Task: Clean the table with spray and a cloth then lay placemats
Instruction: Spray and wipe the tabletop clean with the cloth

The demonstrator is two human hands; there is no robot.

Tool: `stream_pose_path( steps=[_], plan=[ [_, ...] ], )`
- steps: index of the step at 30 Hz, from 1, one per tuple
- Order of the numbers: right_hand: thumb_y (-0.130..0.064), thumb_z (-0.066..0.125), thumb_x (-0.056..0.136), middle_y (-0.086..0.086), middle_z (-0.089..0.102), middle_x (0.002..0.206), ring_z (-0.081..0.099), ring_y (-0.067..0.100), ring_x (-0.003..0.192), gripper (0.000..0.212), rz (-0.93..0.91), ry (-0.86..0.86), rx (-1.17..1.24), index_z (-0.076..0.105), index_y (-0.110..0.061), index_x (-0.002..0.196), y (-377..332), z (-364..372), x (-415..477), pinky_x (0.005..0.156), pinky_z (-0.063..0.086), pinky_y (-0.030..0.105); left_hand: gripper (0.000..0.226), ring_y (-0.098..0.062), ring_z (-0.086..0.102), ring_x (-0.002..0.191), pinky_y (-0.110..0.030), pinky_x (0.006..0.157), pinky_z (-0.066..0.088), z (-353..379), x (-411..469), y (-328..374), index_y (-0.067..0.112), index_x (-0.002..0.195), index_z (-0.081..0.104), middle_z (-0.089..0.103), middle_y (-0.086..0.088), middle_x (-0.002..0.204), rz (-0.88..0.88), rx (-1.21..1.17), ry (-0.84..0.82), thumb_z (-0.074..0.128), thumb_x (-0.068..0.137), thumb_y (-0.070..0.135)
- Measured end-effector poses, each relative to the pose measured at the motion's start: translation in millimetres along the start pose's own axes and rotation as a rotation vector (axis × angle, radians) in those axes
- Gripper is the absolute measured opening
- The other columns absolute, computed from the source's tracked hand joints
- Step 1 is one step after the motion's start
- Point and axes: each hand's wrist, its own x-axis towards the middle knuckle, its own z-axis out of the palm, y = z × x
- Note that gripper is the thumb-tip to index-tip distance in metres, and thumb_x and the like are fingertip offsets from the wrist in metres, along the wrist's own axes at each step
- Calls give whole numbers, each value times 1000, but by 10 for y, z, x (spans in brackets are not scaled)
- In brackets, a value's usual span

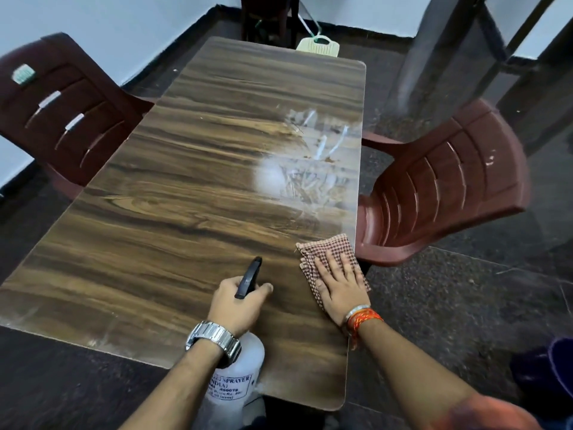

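A long wood-grain table (173,193) fills the middle of the view. My left hand (237,305) is shut on a white spray bottle (238,377) with a black nozzle (249,276) that points away from me over the near part of the table. My right hand (339,282) lies flat, fingers spread, on a brown checked cloth (328,248) at the table's right edge. A whitish wet patch (310,162) with streaks covers the right side of the tabletop farther out.
A dark red plastic chair (446,181) stands close to the table's right edge. Another dark red chair (59,110) stands at the left. A pale yellow-green object (319,46) sits at the table's far end, in front of dark furniture (266,20). The floor is dark speckled stone.
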Motion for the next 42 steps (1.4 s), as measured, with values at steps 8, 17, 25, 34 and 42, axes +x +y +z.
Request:
stream_pose_path(
  steps=[8, 17, 25, 34, 42],
  plan=[
    [-54, 18, 96, -12, 5, 158, 2, 21, 147, 53, -257, 13, 19, 13, -44, 148, 301, -86, 403, 114, -10, 40, 36, -17, 52, 45, -26, 52, 42, 649, 398, 844, 7, 62, 61, 55, 5, 47, 25, -51, 135, 75, 77, 36],
    [-55, 17, 95, -6, -6, 160, -12, 32, 146, 59, -551, -95, -37, 7, -39, 150, 505, -278, 566, 111, -22, 48, 35, -29, 67, 64, -28, 58, 47, 1302, 439, 1263, 3, 73, 73, 74, -9, 68, -182, -102, 296, 80, 70, 37],
    [-51, 17, 94, -10, 9, 160, -15, 25, 145, 55, -1068, -197, -70, 17, -41, 148, 490, -330, 962, 115, -17, 49, 39, -12, 55, 42, -25, 48, 40, 1213, 538, 1160, 5, 62, 67, 67, -3, 50, -260, -147, 410, 80, 70, 41],
    [-54, 16, 98, -15, -6, 159, -4, 22, 147, 51, -398, -74, -63, 3, -48, 148, 681, -860, 2878, 117, -7, 46, 40, -23, 56, 36, -24, 42, 45, 888, 728, 1054, 6, 63, 68, 59, -12, 44, -256, -250, 381, 78, 70, 44],
    [-48, 26, 95, -6, 26, 156, 20, 34, 144, 51, -1049, -110, -114, 27, -42, 146, -58, -615, 2334, 113, 8, 56, 38, -24, 49, 35, -24, 41, 40, 865, 1058, 1192, -10, 72, 63, 52, -19, 46, -286, -371, 425, 80, 78, 23]
  ],
)
